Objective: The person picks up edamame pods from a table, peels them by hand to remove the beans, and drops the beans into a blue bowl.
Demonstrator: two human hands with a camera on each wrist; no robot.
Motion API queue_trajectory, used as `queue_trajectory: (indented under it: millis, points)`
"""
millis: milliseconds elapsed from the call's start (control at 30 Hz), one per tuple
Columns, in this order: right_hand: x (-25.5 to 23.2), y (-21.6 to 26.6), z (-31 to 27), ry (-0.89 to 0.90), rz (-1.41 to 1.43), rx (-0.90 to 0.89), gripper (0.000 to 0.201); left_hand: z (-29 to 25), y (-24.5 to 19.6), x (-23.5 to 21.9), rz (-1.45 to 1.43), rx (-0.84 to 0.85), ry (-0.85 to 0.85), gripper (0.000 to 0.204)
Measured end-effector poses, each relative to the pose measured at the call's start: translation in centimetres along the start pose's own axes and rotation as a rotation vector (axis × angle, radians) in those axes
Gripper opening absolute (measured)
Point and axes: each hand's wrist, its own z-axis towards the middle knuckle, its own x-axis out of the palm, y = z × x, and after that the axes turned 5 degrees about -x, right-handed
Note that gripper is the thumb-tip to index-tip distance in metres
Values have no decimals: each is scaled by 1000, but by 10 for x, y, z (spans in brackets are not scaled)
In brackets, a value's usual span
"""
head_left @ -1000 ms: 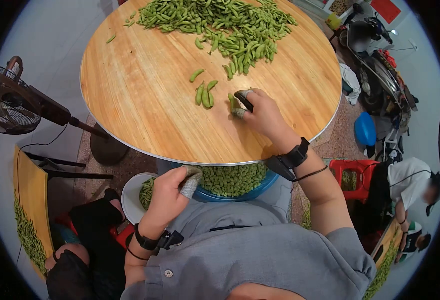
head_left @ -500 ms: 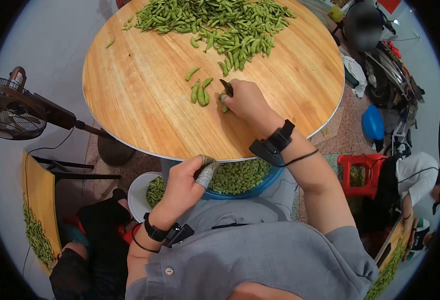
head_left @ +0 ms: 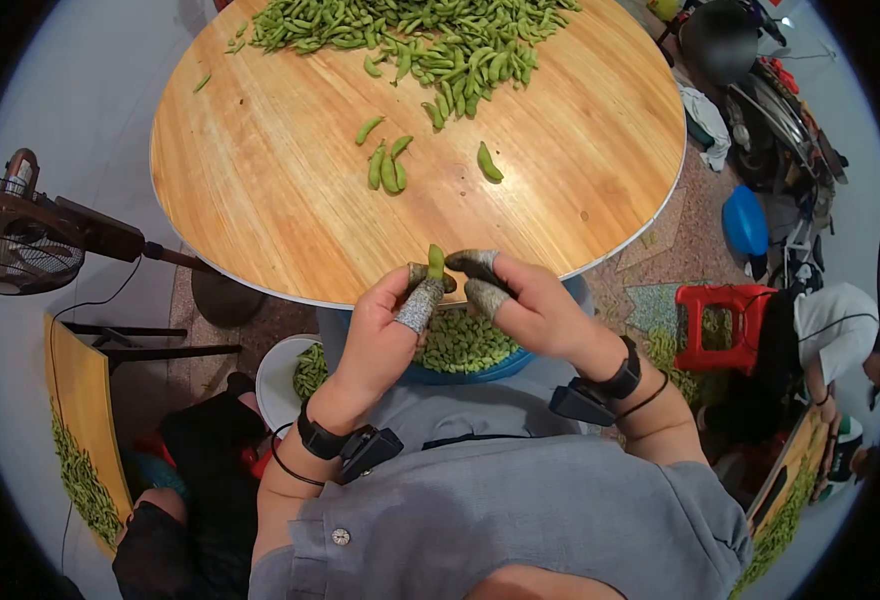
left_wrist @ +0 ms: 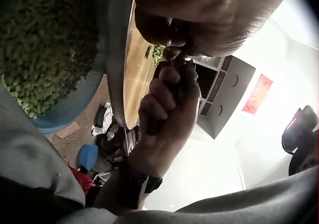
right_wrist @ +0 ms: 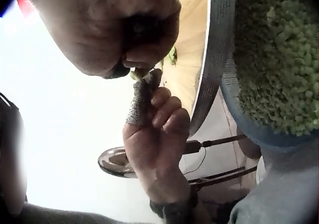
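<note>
Pinching the green pod (head_left: 436,260) in the left grip (head_left: 375,335) by the desk's (head_left: 290,200) near edge; holding the right grip (head_left: 550,312) close, unclear whether grasping; probably handling light, firm, bruisable, suiting mid-pod pinching.

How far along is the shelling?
Done: what look like shelled beans lie in the blue basin. In hand: one pod, pinched by the left hand. Left: the big pile of pods and a few loose pods on the table.

Person is wearing a short-sleeved grey shirt (head_left: 530,500), pale round button (head_left: 341,537), black wrist devices (head_left: 368,452), mottled-grey finger wraps (head_left: 421,305).
</note>
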Motion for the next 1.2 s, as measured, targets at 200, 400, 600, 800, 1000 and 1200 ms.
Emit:
queue_trajectory:
  millis: [200, 400, 600, 800, 1000, 1200]
  points:
    - [0, 2, -10, 141, 3, 39, 37, -3, -1, 8, 32, 16, 11, 18]
    - [11, -14, -11, 132, 170, 27, 40, -5, 7, 2, 917, 632, -206, 21]
    - [-3, -2, -23, 305, 734, 536, 42, -8, 19, -5, 853, 614, -66, 20]
    - [-8, 6, -32, 325, 853, 577, 44, -13, 11, 1, 336, 9, 130, 18]
    - [-2, 1, -41, 273, 610, 550, 44, -10, 21, 7, 895, 476, 36, 14]
    - [-1, -11, -54, 347, 787, 608, 37, -25, 30, -1, -243, -340, 228, 10]
